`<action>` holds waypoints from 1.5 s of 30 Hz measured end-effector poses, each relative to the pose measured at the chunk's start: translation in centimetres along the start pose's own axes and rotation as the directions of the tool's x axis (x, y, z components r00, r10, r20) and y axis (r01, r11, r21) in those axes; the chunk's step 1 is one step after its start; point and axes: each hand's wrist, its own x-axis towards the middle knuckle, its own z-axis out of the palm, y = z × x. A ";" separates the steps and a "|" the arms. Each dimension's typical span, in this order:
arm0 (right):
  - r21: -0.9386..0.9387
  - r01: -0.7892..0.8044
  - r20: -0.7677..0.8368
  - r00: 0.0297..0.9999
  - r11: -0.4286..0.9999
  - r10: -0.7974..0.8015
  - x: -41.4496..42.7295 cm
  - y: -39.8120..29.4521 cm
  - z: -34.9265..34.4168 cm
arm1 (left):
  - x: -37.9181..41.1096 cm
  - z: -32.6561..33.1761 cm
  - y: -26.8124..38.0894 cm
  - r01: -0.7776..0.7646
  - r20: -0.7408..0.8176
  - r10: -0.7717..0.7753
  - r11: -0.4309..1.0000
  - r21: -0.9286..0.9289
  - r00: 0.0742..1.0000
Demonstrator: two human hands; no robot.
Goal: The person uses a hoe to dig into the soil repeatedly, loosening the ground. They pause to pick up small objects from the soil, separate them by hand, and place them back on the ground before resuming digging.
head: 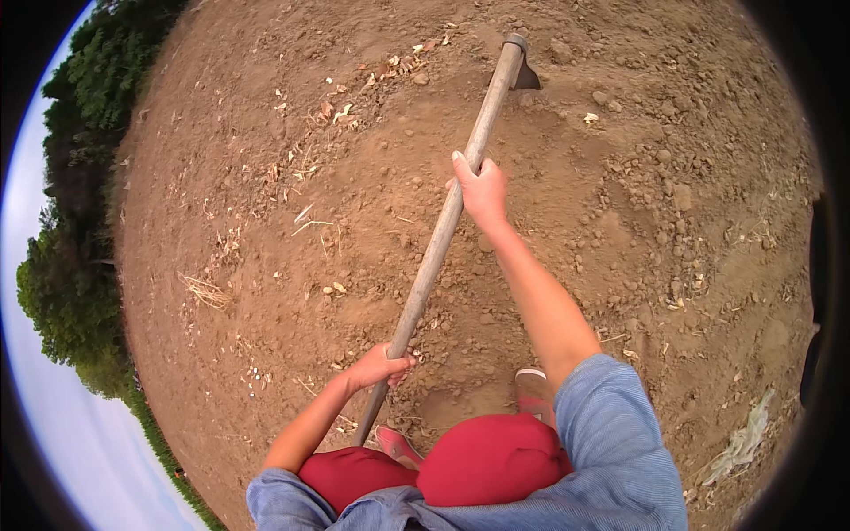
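Observation:
A hoe with a long wooden handle (425,269) slants from near my legs up to the far soil. Its dark metal blade (526,76) meets the ground and looks partly sunk in the loose brown soil (372,232). Low on the shaft, near its butt end, my left hand (382,366) is wrapped around the wood. Farther up, my right hand (483,189) grips the same handle, its thumb lying along the shaft. Soil hides the lower edge of the blade.
Clods (682,197) and dry leaves (398,66) are strewn about. A tuft of dry straw (206,292) lies at left, a pale plastic scrap (744,438) at lower right. My shoes (533,391) stand on the soil below the hoe. Trees (99,86) line the field's left edge.

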 end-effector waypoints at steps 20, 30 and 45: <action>-0.022 0.042 0.097 0.994 0.999 -0.040 -2.6 -4.0 2.0 | -3.0 -0.9 0.0 0.068 0.113 -0.080 0.991 0.113 0.990; -0.204 -0.021 -0.015 1.000 0.979 0.019 2.7 0.8 3.0 | -1.3 -3.1 -6.2 0.140 0.146 -0.163 0.977 0.160 0.976; -0.254 0.081 0.144 0.988 0.964 -0.045 -3.6 -2.5 7.1 | -3.5 -1.7 -5.2 0.115 0.238 -0.191 0.948 0.298 0.952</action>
